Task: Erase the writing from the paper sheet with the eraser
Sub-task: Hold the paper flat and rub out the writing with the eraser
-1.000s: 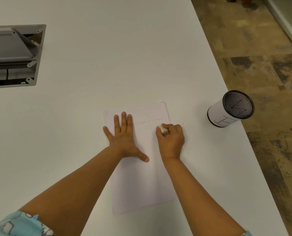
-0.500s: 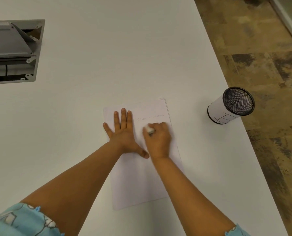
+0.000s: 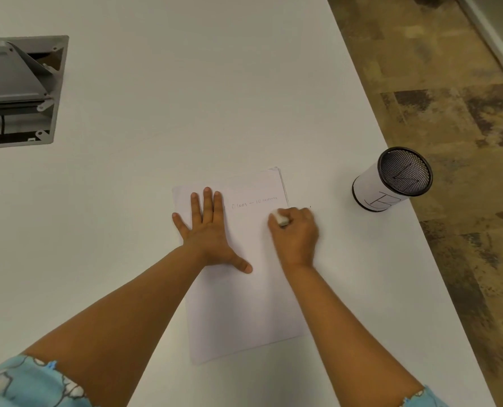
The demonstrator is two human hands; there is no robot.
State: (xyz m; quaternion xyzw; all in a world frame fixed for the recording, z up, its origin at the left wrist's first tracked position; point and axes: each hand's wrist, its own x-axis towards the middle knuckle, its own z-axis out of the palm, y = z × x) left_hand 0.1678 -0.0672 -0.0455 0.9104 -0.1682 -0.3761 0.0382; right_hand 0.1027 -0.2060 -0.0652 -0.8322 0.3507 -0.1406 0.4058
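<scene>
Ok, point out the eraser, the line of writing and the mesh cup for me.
eraser (image 3: 280, 217), head view, its white end above the fingers.
writing (image 3: 254, 203), head view, middle of the line.
mesh cup (image 3: 370, 193), head view, its white side.

Short light-blue sleeves (image 3: 24, 380) with a white pattern and frayed edges are worn; both forearms and hands (image 3: 209, 230) are left bare.

R hand (image 3: 295, 233) w/ eraser (image 3: 280, 217) on paper (image 3: 244, 312)
</scene>
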